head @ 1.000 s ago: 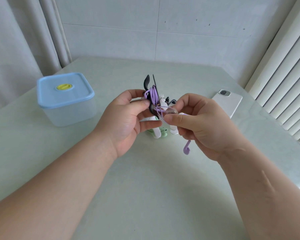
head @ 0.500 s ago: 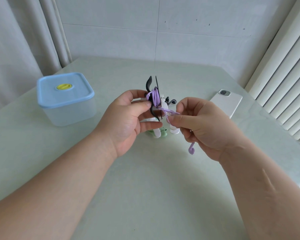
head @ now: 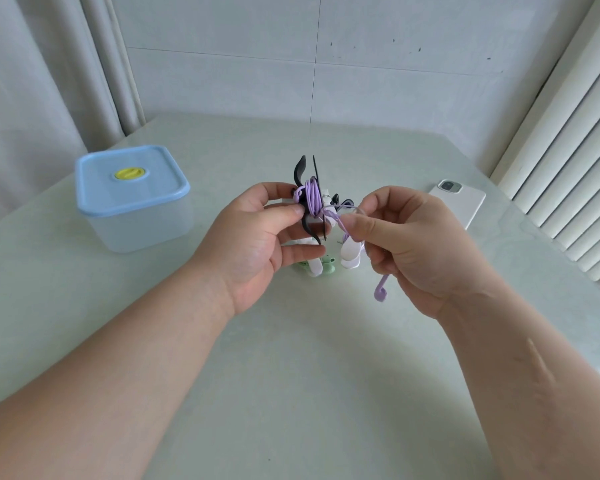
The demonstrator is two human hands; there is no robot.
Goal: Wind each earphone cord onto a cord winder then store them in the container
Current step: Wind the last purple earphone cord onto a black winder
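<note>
Your left hand (head: 257,244) grips the black winder (head: 309,199) between thumb and fingers, holding it upright above the table (head: 309,375). Several turns of the purple cord (head: 314,197) already sit around its middle. Your right hand (head: 406,244) pinches the free stretch of that cord just beside the winder, thumb and forefinger closed on it. Below that hand one purple earbud (head: 380,292) dangles on a short tail, so only a little cord looks left to wrap. I cannot see a second earbud or the plug; they may be hidden by your fingers.

By my reading this first cord is most of the way wound, but its end is not yet tucked in.

Under and behind your hands lies a small heap on the table: white winders (head: 350,252), a green one (head: 326,266) and what seem to be more earphones (head: 340,202). None of these looks wound, though your hands cover part of the heap.

Off to your left, well apart from the heap, stands the container (head: 132,216) with its blue lid (head: 129,178) shut. It looks clear-walled, and I can make out nothing stored inside. So the remaining cords, the opening of the lid and all the storing seem still ahead of you. A white phone (head: 461,202) lies to your right, near the table edge.
</note>
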